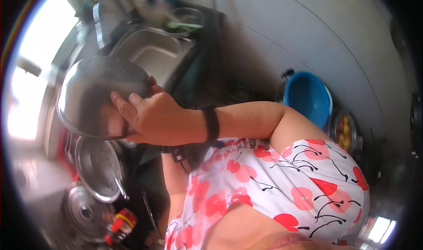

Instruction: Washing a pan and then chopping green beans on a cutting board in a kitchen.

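Observation:
My right hand (155,116), with a black band at the wrist, grips a shiny metal bowl (89,85) with its fingers spread over the outer surface. The bowl is tilted up, so its inside is hidden. Part of my left forearm (172,177) shows below, wearing a dark wrist device, but my left hand is out of view. Beyond the bowl lies a metal sink basin (148,50). Under it stands a metal pan (99,167) with a spoon-like utensil (120,185) in it.
A round metal lid (74,207) and a red-labelled bottle (122,223) are at lower left. A blurred bowl with a green-handled item (186,26) stands behind the sink. A blue plastic basin (305,98) and a clear container of yellowish food (344,132) are at right.

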`<action>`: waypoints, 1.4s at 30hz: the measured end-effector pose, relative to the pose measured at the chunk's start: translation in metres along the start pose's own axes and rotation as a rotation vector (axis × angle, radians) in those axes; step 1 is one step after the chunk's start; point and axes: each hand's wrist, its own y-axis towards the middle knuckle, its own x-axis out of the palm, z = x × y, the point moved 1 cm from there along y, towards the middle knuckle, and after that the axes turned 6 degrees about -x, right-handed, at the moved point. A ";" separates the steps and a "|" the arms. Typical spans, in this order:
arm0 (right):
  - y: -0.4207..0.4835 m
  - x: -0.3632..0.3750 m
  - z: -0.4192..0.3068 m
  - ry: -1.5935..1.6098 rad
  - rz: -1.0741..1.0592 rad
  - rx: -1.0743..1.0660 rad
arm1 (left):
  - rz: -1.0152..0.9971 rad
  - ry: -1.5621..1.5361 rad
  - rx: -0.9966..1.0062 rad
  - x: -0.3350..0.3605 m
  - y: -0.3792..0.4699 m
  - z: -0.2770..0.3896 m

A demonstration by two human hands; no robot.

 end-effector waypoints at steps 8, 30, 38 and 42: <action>-0.089 -0.010 0.037 -0.723 -0.055 0.086 | 0.117 -0.079 -0.267 -0.045 0.036 -0.043; -0.378 -0.111 0.070 -0.472 0.177 1.694 | 0.467 0.215 -0.546 -0.017 0.089 -0.008; -0.411 -0.093 0.081 0.110 0.909 1.784 | 0.472 1.207 -0.269 -0.047 0.095 0.011; -0.427 -0.097 0.090 0.332 1.013 1.741 | 0.006 2.595 0.017 -0.020 0.096 -0.019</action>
